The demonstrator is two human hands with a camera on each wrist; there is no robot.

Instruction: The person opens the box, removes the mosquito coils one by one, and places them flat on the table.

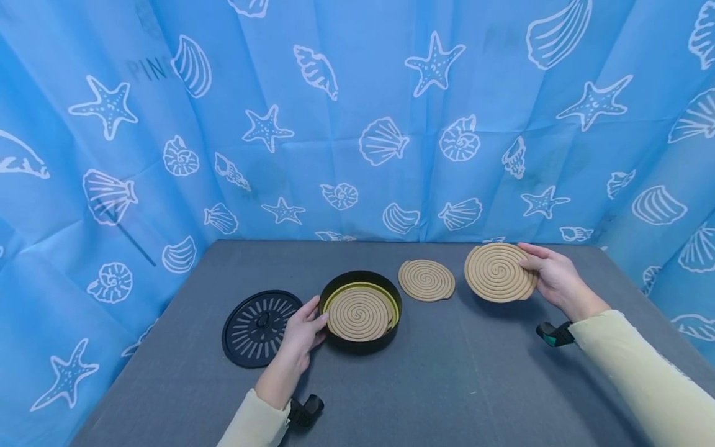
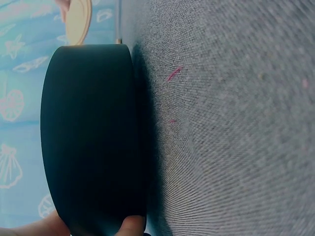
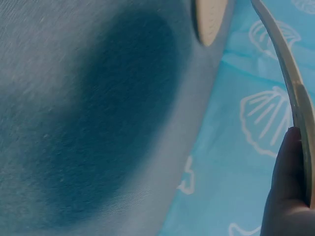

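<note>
My right hand [image 1: 564, 282] pinches the edge of a tan spiral mosquito coil [image 1: 499, 272], thumb on its front face. The coil is raised and tilted, and casts a shadow on the table. In the right wrist view this coil [image 3: 306, 123] shows edge-on. My left hand [image 1: 301, 332] grips the left side of a round black tin [image 1: 360, 349], which stands on the table. Inside the tin, within a yellow inner rim [image 1: 394, 297], lies another mosquito coil [image 1: 357, 315]. The left wrist view shows the tin's dark side wall [image 2: 91, 132] with fingers at its lower end.
A flat mosquito coil [image 1: 427, 280] lies on the table just right of the tin. To the left, a black slotted lid [image 1: 262, 329] with a central knob lies partly behind my left hand. The grey table [image 1: 424, 391] ends at a blue shell-patterned curtain [image 1: 357, 124].
</note>
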